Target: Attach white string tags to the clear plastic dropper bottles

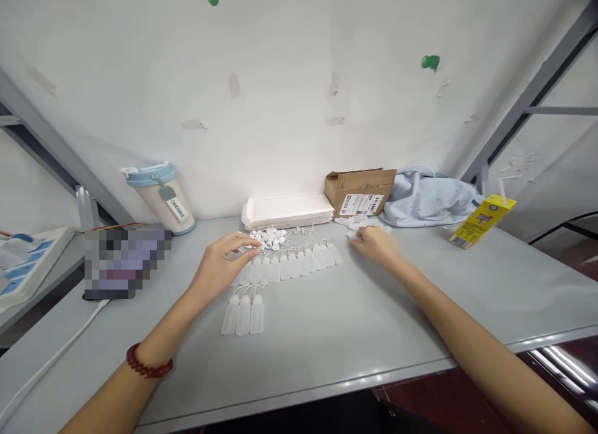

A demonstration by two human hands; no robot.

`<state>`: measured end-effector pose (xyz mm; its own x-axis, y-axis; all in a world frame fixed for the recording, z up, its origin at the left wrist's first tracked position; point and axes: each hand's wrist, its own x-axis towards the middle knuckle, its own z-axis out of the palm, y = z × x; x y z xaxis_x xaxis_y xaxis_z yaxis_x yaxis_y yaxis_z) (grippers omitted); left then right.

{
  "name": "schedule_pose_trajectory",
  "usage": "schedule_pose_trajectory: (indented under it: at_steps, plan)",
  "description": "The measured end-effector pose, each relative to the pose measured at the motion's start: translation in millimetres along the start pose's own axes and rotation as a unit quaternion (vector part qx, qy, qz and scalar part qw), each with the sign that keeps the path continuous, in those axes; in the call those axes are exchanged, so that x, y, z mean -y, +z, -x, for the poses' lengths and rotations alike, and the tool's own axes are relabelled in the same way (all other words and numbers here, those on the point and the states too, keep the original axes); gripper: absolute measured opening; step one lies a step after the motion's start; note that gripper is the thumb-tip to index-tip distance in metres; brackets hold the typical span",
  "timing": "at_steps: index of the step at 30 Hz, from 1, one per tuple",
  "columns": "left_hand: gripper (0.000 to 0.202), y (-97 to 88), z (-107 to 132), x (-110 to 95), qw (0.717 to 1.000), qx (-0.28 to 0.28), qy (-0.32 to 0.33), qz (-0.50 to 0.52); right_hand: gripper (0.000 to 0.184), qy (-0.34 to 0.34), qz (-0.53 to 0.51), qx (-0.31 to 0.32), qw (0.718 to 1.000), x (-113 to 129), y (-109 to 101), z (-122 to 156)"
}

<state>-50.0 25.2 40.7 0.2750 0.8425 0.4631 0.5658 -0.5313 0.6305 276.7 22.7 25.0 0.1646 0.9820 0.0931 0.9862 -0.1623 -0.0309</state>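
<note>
My left hand [227, 259] reaches to the edge of a pile of small white caps [271, 238], thumb and fingertips a little apart, and no held piece shows between them. Below it, a row of flat translucent tags [299, 264] with thin looped strings lies across the table, its left end partly hidden by my hand. Three more such tags [243, 314] lie nearer to me. My right hand [374, 244] is at a small heap of loose translucent pieces [357, 220], fingers curled down; whatever they grip is hidden.
Behind the caps lie stacked white trays [289, 211], beside a cardboard box [362, 194] and a light-blue cloth [425, 197]. A yellow drink carton [483, 222] stands at right. A tumbler [161, 197], a pixelated phone [126, 263] with a white cable and a power strip [37, 259] are at left.
</note>
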Motion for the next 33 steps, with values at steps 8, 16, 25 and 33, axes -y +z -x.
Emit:
schedule_pose_trajectory:
  at_steps: [8,16,25,33]
  plan:
    - [0.008,12.0,18.1,-40.7,0.998,0.028,0.004,0.065,0.016,-0.035,-0.071,-0.022,0.997,14.2,-15.1,22.9]
    - [0.007,25.2,26.8,-51.6,0.997,0.009,0.040,0.072,0.019,-0.294,-0.391,0.001,0.872,61.7,-18.1,73.9]
    - [0.010,31.9,30.4,-46.8,0.989,-0.056,0.138,-0.024,0.021,-0.317,-0.451,0.009,0.834,77.2,-5.9,91.0]
    - [0.015,35.8,34.4,-52.3,0.984,-0.044,0.175,-0.001,0.022,-0.337,-0.436,0.003,0.834,78.4,-5.4,92.6]
